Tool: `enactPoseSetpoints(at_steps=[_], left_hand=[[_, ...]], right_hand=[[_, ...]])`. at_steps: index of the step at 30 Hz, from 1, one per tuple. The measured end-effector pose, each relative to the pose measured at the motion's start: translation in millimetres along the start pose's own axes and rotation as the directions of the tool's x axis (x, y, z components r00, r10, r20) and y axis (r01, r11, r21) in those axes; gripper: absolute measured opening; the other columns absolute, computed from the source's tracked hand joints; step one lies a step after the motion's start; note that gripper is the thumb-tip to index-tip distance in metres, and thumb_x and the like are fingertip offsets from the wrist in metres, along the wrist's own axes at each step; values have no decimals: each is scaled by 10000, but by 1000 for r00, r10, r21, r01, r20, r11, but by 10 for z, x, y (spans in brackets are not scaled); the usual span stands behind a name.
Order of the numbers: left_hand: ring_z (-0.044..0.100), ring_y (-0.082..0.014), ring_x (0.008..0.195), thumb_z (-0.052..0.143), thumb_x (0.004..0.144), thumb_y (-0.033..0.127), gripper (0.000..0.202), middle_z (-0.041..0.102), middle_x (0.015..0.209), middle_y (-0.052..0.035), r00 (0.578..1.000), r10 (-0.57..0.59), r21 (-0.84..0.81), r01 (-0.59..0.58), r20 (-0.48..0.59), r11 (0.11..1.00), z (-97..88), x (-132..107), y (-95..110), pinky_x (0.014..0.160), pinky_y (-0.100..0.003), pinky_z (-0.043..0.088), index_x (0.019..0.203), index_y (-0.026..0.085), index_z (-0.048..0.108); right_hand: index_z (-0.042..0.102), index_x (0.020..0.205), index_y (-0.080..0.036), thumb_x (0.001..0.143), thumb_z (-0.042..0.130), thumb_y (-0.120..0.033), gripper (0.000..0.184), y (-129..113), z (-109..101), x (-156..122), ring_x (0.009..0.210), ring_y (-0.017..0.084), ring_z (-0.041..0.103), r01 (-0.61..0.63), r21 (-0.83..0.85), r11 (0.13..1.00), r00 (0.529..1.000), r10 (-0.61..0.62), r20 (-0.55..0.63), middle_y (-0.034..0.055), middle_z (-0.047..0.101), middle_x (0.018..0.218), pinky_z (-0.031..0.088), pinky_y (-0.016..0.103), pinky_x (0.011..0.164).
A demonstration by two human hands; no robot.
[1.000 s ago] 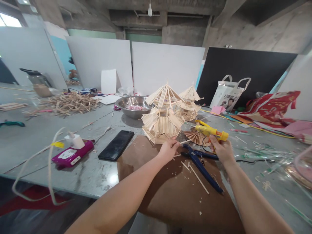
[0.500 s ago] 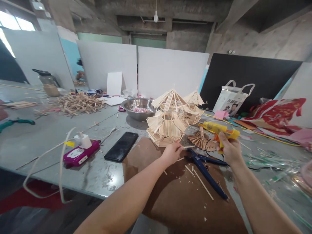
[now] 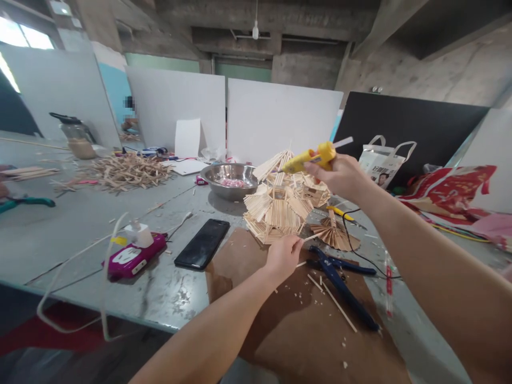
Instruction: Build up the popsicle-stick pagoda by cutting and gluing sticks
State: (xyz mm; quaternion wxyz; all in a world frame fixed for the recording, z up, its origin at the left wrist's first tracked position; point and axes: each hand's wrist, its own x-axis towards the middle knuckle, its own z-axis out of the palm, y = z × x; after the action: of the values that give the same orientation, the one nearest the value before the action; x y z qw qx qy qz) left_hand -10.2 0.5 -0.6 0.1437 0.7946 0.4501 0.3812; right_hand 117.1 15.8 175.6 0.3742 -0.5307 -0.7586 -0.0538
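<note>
My right hand [image 3: 340, 173] is closed round a yellow hot glue gun [image 3: 310, 158], with a glue stick poking out of its back end. The gun's nozzle points left, in front of the roof of a pavilion model [image 3: 276, 208] built from thin wooden sticks. Low in front of that model, my left hand [image 3: 285, 255] pinches a short thin wooden stick [image 3: 314, 236] that points right. Blue-handled pliers [image 3: 340, 288] lie on a brown board [image 3: 288, 330], just right of my left hand. Beside the model rests a pleated brown fan-shaped piece [image 3: 334, 234].
A black phone [image 3: 202, 244] and a purple power strip [image 3: 134, 256] with a white plug lie to the left. Behind stand a metal bowl [image 3: 230, 181] and a heap of wooden sticks [image 3: 128, 170]. The gun's black cord [image 3: 362, 256] trails rightward. At far left is another person's hand [image 3: 4, 189].
My right hand has raised the glue gun up and left, from beside the model to roof height. My left hand still pinches the stick, almost in the same place.
</note>
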Motion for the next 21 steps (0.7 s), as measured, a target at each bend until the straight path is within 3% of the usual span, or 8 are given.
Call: enactPoseSetpoints(at_steps=[6,11,21], left_hand=[[461,-115,566,332,819,289,326,523,588,-17,999,16,23,-15,-32,1000,-30,5,-13,520,-221,286,616,161,553],[457,-112,550,328,821,294,338,531,581,-23,1000,0,18,0,-25,1000,-50,9,2,511,-226,277,604,157,548],[442,-108,537,316,822,310,362,523,564,-21,1000,-1,16,1,-24,1000,-45,22,-20,501,-226,261,572,157,530]], right_hand=[[626,771,-152,695,462,-508,400,-128,98,148,588,176,504,33,-208,978,999,-34,0,69,553,603,343,308,521],[623,804,-151,692,494,-463,355,-68,136,178,650,205,523,46,-227,973,999,-48,-3,76,554,609,363,333,557],[638,785,-160,692,462,-515,407,-127,168,192,583,186,524,55,-303,951,998,-48,28,75,561,591,361,315,515]])
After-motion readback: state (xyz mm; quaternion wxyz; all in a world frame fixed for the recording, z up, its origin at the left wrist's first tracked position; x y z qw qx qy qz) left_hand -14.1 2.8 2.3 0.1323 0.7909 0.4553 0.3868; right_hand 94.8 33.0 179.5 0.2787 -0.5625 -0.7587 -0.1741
